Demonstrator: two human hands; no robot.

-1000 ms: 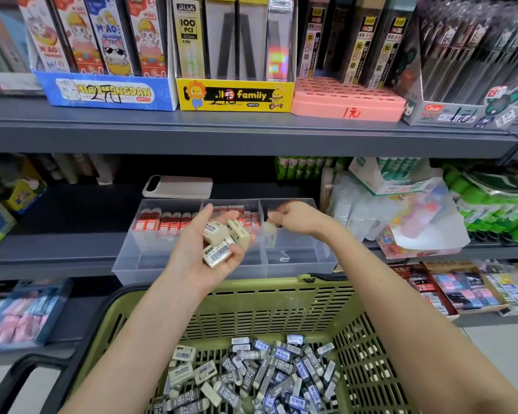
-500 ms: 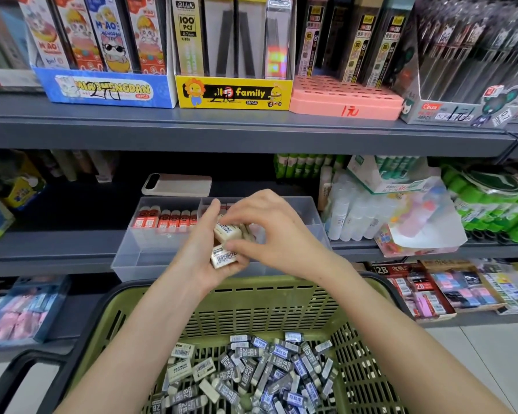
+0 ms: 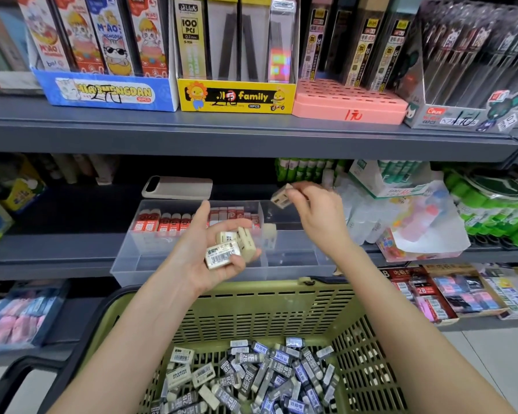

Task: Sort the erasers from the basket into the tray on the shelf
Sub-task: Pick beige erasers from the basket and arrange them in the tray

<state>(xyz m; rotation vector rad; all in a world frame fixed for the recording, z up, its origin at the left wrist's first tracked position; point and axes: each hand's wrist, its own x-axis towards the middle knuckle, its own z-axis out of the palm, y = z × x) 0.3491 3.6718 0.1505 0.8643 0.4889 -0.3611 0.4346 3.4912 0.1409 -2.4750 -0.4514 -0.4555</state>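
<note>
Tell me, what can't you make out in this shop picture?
Head view, eraser in the right hand: label blurred by motion.
Head view, tray: the left hand hides part of the red row, so no count.
Head view, basket: the picture's bottom edge cuts off the pile.

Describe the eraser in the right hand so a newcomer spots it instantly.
Find the clear tray on the shelf behind the green basket. Above its right compartment, the right hand pinches one cream eraser; unlike the erasers in the left hand, it is held alone.
</note>
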